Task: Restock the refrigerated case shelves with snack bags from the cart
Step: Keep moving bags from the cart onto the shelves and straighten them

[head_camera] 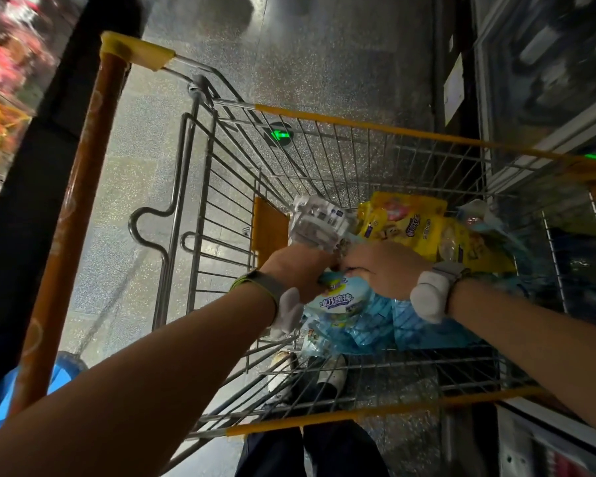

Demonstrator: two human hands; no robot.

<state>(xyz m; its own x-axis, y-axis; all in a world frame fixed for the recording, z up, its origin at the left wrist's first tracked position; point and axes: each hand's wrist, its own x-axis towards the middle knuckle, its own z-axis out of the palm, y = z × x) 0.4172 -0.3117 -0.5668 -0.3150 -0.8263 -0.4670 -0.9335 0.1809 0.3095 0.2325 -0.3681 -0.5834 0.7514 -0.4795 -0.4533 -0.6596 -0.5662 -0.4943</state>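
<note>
A wire shopping cart (369,127) with yellow rims stands below me. Inside lie several blue snack bags (350,306), yellow snack bags (413,223) farther back, and a clear plastic pack (319,222). Both my hands are down in the basket, close together. My left hand (298,270) and my right hand (384,270) each curl their fingers around the top of the uppermost blue snack bag. The fingertips are hidden under the hands. White devices are strapped to both wrists.
The refrigerated case (547,80) with a glass door runs along the right of the cart. The cart's orange handle bar (76,201) is at left, beside a dark shelf unit with colourful packets (0,125). Speckled floor lies ahead. My shoes (327,373) show through the basket bottom.
</note>
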